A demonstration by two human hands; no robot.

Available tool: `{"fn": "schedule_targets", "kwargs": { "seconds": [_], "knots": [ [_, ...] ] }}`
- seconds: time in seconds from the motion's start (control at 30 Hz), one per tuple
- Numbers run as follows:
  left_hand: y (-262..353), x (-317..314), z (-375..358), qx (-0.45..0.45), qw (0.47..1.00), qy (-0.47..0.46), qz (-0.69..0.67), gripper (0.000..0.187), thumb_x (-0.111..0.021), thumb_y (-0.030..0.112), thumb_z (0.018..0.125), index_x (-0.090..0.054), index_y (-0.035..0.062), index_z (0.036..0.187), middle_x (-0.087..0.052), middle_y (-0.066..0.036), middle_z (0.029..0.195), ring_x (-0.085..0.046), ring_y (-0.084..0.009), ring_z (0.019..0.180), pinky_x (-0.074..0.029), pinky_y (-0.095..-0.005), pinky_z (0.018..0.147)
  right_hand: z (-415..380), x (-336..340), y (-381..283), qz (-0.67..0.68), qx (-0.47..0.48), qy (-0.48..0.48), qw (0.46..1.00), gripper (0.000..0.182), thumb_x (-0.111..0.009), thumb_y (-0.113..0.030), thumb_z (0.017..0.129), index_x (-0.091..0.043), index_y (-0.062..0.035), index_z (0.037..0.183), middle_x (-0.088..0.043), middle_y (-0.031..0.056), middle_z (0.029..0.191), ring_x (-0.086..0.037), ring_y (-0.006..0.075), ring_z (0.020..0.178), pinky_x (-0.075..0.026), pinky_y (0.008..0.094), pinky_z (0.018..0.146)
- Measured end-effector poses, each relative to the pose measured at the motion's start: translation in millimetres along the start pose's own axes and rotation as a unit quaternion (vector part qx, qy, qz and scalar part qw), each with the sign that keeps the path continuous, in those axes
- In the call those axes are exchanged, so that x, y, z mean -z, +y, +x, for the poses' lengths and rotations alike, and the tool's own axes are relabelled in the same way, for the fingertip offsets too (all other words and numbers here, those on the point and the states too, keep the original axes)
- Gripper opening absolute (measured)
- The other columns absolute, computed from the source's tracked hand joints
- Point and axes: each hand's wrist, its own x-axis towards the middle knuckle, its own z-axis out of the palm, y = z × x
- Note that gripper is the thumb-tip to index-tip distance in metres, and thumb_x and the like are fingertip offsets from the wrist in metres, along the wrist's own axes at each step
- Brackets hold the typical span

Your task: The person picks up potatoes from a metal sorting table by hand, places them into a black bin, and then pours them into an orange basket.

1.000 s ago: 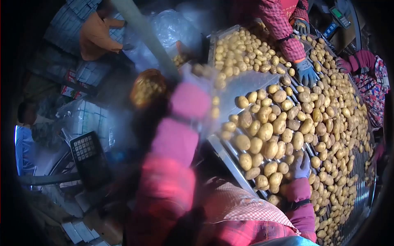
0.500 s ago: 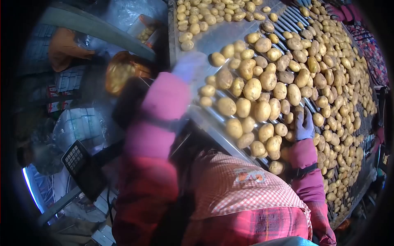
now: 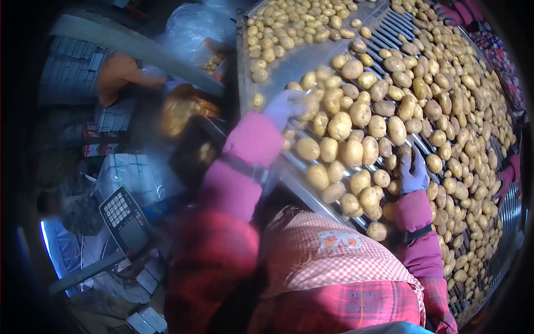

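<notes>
Head view, sorting line. Compared with half a second ago, my left hand (image 3: 285,106) has moved out from the near-left edge of the roller conveyor (image 3: 389,22) and now lies over the first potatoes (image 3: 339,125) at the left margin of the heap; a second ago that arm was raised, blurred and off the belt. I judge this to mean the left hand has returned to the heap and is about to pick among the tubers there. Its gloved fingers look loosely curled over a potato, but blur prevents me from telling whether anything is gripped. My right hand (image 3: 414,172), also gloved, has hardly shifted across the three pictures: it rests palm-down, fingers spread, on potatoes near the middle of the belt, close to my body, holding nothing that I can see.

The potatoes are pale yellow-brown, smooth-skinned, rounded to oval and mixed in size. They lie packed in one dense layer on the metal rollers, touching one another, from the near-left edge to the far right. A smaller batch (image 3: 289,28) sits on a flat steel plate at the far left, apart from the main heap. Left of the conveyor, below my arm, stands a scale keypad (image 3: 119,211).
</notes>
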Motion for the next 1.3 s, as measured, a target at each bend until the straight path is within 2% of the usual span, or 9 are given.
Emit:
{"fn": "schedule_targets", "kwargs": {
  "seconds": [0.13,0.43,0.57,0.7,0.77,1.03,1.13,1.23,1.3],
  "knots": [
    [-21.9,-5.4,-6.9,-0.067,0.881,-0.124,-0.451,0.046,-0.044,0.034,0.088,-0.044,0.009,0.126,-0.053,-0.012,0.12,-0.06,-0.0243,0.094,-0.046,-0.0282,0.06,3.7,-8.3,18.2,0.021,-0.036,-0.014,0.999,0.049,-0.05,-0.036,0.089,-0.046,-0.0048,0.127,-0.053,0.0182,0.12,-0.051,0.029,0.112,-0.039,0.035,0.094],
    [-16.5,4.0,-12.5,0.043,0.843,-0.018,-0.536,0.032,-0.051,0.043,0.085,-0.055,0.0111,0.09,-0.053,-0.007,0.074,-0.044,-0.0123,0.053,-0.038,-0.0231,0.048,5.2,-9.3,20.2,-0.013,-0.005,0.006,1.0,0.049,-0.046,-0.037,0.09,-0.045,-0.0043,0.126,-0.051,0.0183,0.122,-0.049,0.0305,0.114,-0.038,0.0368,0.095],
    [-3.3,72.2,34.5,-0.023,0.855,0.12,-0.503,0.034,-0.053,0.041,0.084,-0.056,0.0101,0.098,-0.052,-0.006,0.073,-0.045,-0.0136,0.054,-0.041,-0.0253,0.051,9.5,-14.6,42.7,0.005,0.036,0.022,0.999,0.049,-0.048,-0.035,0.09,-0.045,-0.0011,0.125,-0.051,0.0191,0.122,-0.049,0.0314,0.113,-0.038,0.0367,0.095],
    [39.7,158.0,50.0,-0.18,0.674,0.16,-0.698,0.053,-0.052,0.04,0.084,-0.043,0.0055,0.123,-0.055,-0.018,0.105,-0.057,-0.0319,0.091,-0.05,-0.0424,0.071,8.9,-13.1,31.6,0.033,0.0,0.019,0.999,0.049,-0.048,-0.032,0.089,-0.044,0.0009,0.125,-0.051,0.0195,0.122,-0.049,0.0312,0.113,-0.038,0.0362,0.095],
    [42.1,140.0,38.2,-0.09,0.822,0.216,-0.519,0.057,-0.051,0.046,0.083,-0.04,0.0036,0.121,-0.045,-0.018,0.122,-0.051,-0.0292,0.101,-0.044,-0.0392,0.086,6.3,-11.7,23.4,-0.054,0.011,0.027,0.998,0.05,-0.047,-0.037,0.089,-0.047,-0.0026,0.125,-0.051,0.0188,0.123,-0.047,0.0302,0.116,-0.036,0.0352,0.098],
    [-17.2,27.5,21.9,-0.113,0.985,0.054,-0.116,0.047,-0.05,0.026,0.088,-0.04,0.0069,0.129,-0.053,-0.015,0.115,-0.054,-0.0227,0.102,-0.045,-0.0368,0.087,2.6,-7.8,11.7,-0.066,0.022,0.054,0.996,0.048,-0.052,-0.04,0.086,-0.051,-0.0078,0.122,-0.057,0.0181,0.114,-0.054,0.031,0.107,-0.041,0.0377,0.093],
    [-39.4,-25.8,34.0,-0.193,0.969,-0.087,0.126,0.054,-0.059,0.037,0.081,-0.046,0.008,0.125,-0.056,-0.011,0.107,-0.053,-0.0241,0.101,-0.041,-0.0343,0.089,4.8,-6.7,10.0,-0.099,0.021,0.042,0.994,0.049,-0.05,-0.041,0.086,-0.051,-0.0078,0.122,-0.057,0.0187,0.113,-0.053,0.0317,0.107,-0.04,0.0385,0.093],
    [-32.1,-72.5,13.3,-0.394,0.773,-0.054,0.495,0.064,-0.066,0.04,0.073,-0.048,0.0025,0.123,-0.048,-0.021,0.121,-0.045,-0.0354,0.115,-0.035,-0.0424,0.097,5.1,-5.7,10.3,-0.09,0.029,0.036,0.995,0.051,-0.049,-0.043,0.086,-0.05,-0.0071,0.123,-0.057,0.0189,0.114,-0.052,0.0319,0.109,-0.04,0.0388,0.093],
    [-39.7,-82.0,14.9,-0.386,0.764,-0.031,0.516,0.067,-0.066,0.044,0.072,-0.049,0.0033,0.122,-0.046,-0.022,0.123,-0.045,-0.0363,0.114,-0.035,-0.0429,0.098,3.8,-4.5,8.7,-0.096,0.03,0.034,0.994,0.052,-0.049,-0.044,0.086,-0.05,-0.0068,0.122,-0.056,0.0178,0.116,-0.053,0.0312,0.109,-0.04,0.038,0.094]
  ]
}}
